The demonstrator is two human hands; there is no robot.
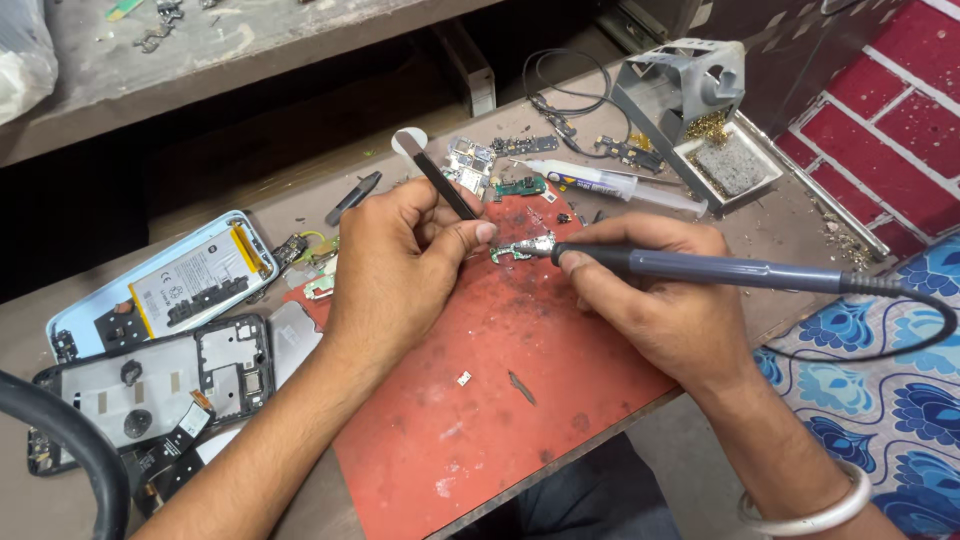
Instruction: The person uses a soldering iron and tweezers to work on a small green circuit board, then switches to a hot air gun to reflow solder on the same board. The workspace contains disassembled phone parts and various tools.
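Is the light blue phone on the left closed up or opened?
Opened. The light blue phone lies with its battery and inner parts exposed, and a separate dark frame lies beside it.

Two bare forearms, no sleeves reaching into view. Left hand [400, 270] without ring, watch or band; wrist plain. Right hand [665, 310] likewise ringless, fingers unadorned, nails short. Around the right wrist a smooth, rounded bangle [805, 510] of silvery metal, plain, without stones or engraving visible, sitting loosely. No gloves on either hand. Below the arms, at the bottom edge of the view, a patch of dark blue-grey trouser cloth [590, 500], creased, its cut not to be made out.
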